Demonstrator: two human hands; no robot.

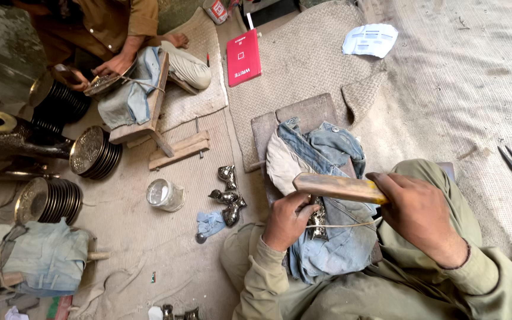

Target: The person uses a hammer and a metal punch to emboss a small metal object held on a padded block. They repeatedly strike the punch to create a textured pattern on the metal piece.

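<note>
Woven matting [303, 59] covers the floor where you sit, denim rags [327, 195] heaped on a wooden block [303, 112] at your knees. Your left hand [285, 220] is closed around a small dark metal piece [317, 222] pressed into the denim. Your right hand [413, 207] grips a wooden-handled tool [336, 186], its handle pointing to nine o'clock over the piece. At nine o'clock lie similar metal pieces [229, 195] and a glass jar [164, 194]; at eleven o'clock, another person's hands [114, 64] work a plate.

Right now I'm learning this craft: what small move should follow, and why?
Probably bring the long wooden tool down onto the small dark metal piece: the right hand holds it just above, while the left hand pins the piece on the blue denim cloth.
</note>
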